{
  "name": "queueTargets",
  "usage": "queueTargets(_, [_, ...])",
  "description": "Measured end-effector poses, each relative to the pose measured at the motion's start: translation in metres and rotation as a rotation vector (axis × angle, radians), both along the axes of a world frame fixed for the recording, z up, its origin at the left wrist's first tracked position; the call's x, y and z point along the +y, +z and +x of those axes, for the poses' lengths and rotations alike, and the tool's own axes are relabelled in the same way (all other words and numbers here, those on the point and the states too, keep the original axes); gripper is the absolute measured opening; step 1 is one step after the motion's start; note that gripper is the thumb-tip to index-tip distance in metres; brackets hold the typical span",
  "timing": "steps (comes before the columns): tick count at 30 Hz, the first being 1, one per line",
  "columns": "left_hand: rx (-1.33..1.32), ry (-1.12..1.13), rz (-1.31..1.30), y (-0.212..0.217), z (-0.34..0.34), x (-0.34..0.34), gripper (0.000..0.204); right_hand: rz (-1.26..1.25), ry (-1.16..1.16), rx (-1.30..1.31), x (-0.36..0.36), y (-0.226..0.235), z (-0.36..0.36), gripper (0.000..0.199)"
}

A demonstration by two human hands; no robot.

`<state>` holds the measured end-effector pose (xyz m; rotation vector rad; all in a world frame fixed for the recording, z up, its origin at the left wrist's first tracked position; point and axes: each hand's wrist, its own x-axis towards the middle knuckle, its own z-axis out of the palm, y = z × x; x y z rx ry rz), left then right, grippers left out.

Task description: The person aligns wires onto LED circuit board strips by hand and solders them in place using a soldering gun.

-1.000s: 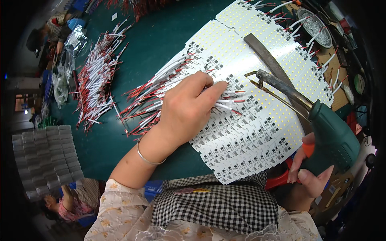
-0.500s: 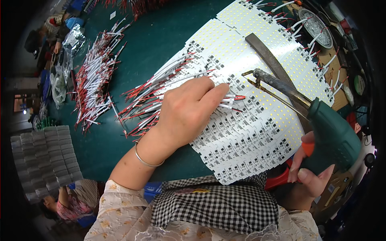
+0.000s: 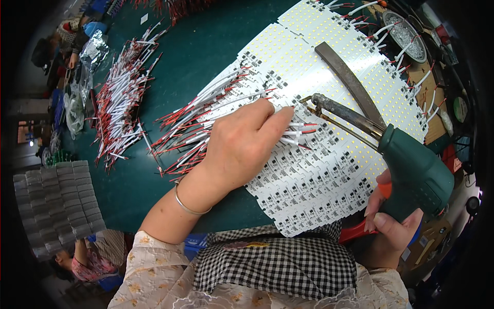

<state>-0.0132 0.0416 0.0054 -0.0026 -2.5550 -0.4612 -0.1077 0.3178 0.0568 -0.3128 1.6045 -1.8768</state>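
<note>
two hands are at work here: your left hand (image 3: 242,141) lies over the white circuit boards (image 3: 316,64), fingers curled and thumb close to forefinger; i cannot tell whether it pinches a wire. red-and-white wires (image 3: 213,91) fan out across the boards' left edge, and some ends poke out past your thumb. your right hand (image 3: 393,226) is closed around the grip of a green soldering gun (image 3: 419,177), its bent tip (image 3: 304,99) just beside your left thumb, above the boards. a dark curved metal strip (image 3: 346,77) lies on the boards. to your left, a loose wire pile (image 3: 122,92) rests on the green table (image 3: 188,51).
</note>
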Motion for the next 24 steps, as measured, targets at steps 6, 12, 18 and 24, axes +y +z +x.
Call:
queueTargets(6, [0.055, -0.042, -0.061, -0.002, -0.001, -0.002, 0.027, -0.009, -0.004, -0.024, -0.003, 0.002, 0.001, 0.067])
queueTargets(12, [0.044, -0.018, 0.032, 0.0, -0.001, 0.002, 0.045, 0.074, -0.095, 0.028, -0.017, 0.002, 0.005, 0.077])
queueTargets(18, [-0.039, -0.002, -0.003, 0.001, 0.001, 0.002, 0.047, 0.097, -0.062, 0.027, -0.018, 0.001, 0.003, 0.077])
queueTargets(24, [-0.022, -0.003, 0.012, 0.002, -0.001, 0.003, 0.046, 0.12, -0.062, 0.042, -0.016, 0.007, 0.003, 0.075])
